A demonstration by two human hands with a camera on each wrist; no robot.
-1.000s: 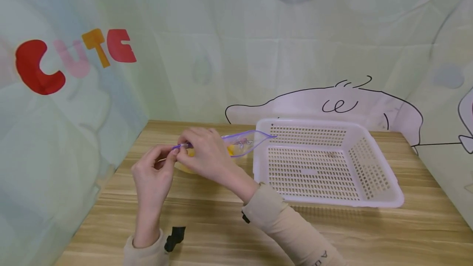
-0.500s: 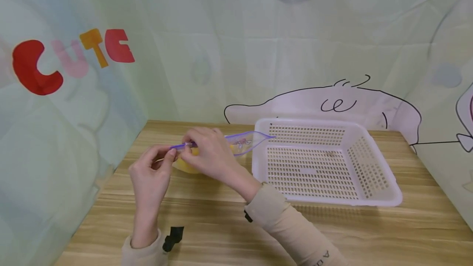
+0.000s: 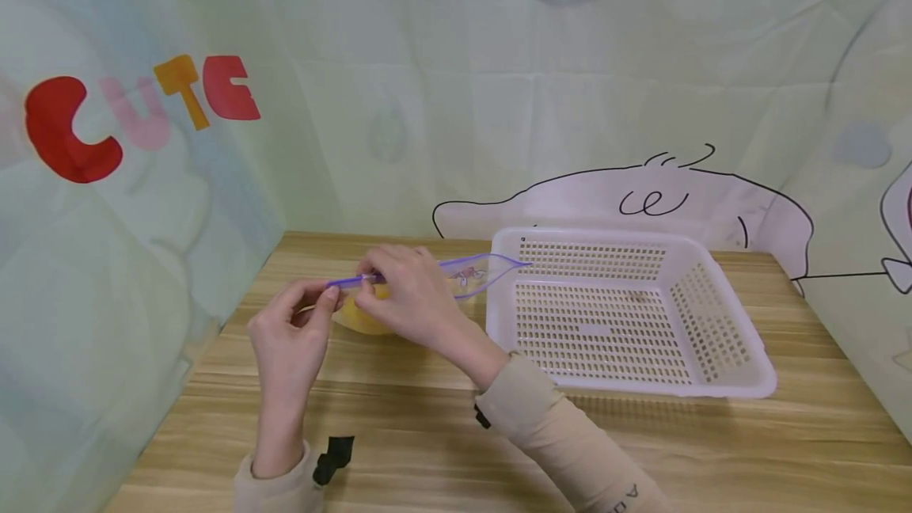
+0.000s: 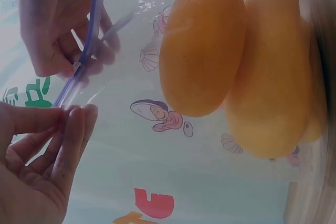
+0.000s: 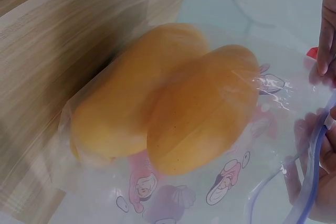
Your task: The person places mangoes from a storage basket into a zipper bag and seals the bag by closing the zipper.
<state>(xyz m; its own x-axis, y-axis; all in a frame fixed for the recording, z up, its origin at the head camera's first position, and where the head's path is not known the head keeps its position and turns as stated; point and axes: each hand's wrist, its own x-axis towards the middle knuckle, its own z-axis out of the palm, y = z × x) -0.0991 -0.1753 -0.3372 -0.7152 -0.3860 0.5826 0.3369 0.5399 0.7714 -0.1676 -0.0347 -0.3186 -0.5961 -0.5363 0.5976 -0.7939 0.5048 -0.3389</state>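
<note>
A clear zip bag (image 4: 157, 153) with a purple zip and cartoon prints hangs with several yellow mangoes (image 4: 202, 45) in its lower part, seen through the plastic. My left hand (image 3: 292, 339) pinches the zip's left end between thumb and fingers. Just right of it, my right hand (image 3: 409, 295) pinches the zip at its small white slider (image 4: 77, 66). Between the hands the purple zip strip (image 3: 345, 283) looks pressed together. Right of my right hand, the bag's mouth (image 3: 470, 275) gapes. In the right wrist view, two mangoes (image 5: 210, 108) overlap near the table.
A white perforated plastic basket (image 3: 591, 331) stands on the wooden table (image 3: 406, 426) at the right. The bag's right corner overlaps its left rim in the head view. A printed curtain (image 3: 356, 101) borders the table behind and at the left.
My right hand has slid a little to the right along the zip, so a longer strip shows between the hands. My left hand stays almost in place, still pinching the zip's end.
</note>
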